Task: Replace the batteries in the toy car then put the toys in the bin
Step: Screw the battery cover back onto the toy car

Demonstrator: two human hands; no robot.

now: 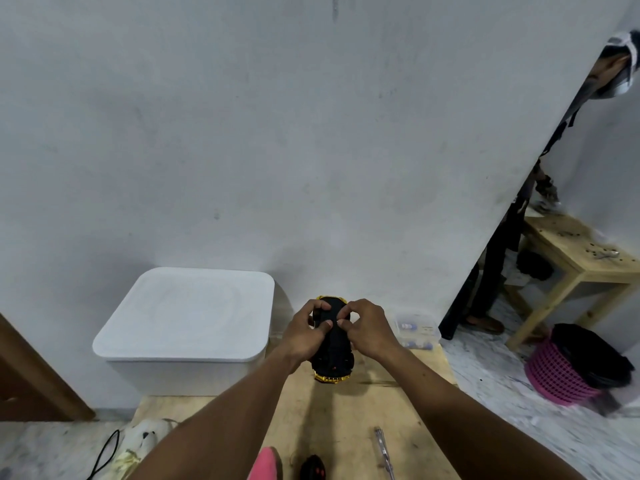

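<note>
Evidently the battery step: left hand (308,332) and right hand (363,329) both grip the upturned toy car (333,355) above the bench (346,417), thumbs at its underside; next, the cover must come free.

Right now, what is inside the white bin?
Only the closed lid shows on top of the white bin. The inside is fully covered, so its contents cannot be seen.

Gripping upturned toy car (334,355) in left hand (304,332) and right hand (370,327), both pressing on black underside. Left of grip: lidded white bin (187,317).
</note>
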